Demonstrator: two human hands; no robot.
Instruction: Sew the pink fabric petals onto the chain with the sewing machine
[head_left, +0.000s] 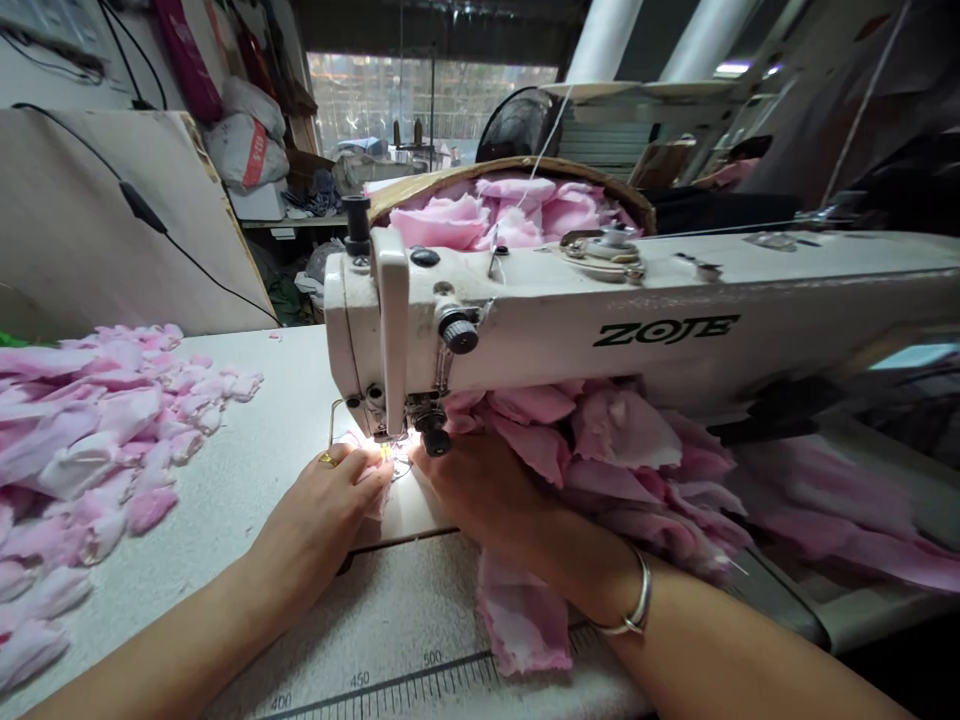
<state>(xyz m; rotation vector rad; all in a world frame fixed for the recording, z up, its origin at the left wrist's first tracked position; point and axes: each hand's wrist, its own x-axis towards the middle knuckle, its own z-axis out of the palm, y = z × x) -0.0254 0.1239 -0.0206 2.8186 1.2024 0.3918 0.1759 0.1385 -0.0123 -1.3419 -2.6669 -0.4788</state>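
L hand (319,515) and R hand (480,490) both at the needle area of a white ZOJE industrial sewing machine (600,330), on the near side of the head. L fingers (367,470) curled lightly over a small pink fabric petal (375,490) just left of the presser foot (435,442); R fingers (431,462) spread flat on pink ruffled fabric (585,450) bunched under the machine arm, right of the foot. Both sets partly closed, pressing down; can't tell if either is actually pinching. Work lit by machine lamp, needle itself hard to see. Loose pink petals (90,440) heaped on the white surface (247,470) at left; round basket (510,165) of pink fabric behind the machine, far side. Risks: fingertips very close to needle, so a slip could mean a pricked finger; bulky ruffles on right could drag or fold under the foot; gold ring (327,460) or bangle (637,610) could snag the fabric.
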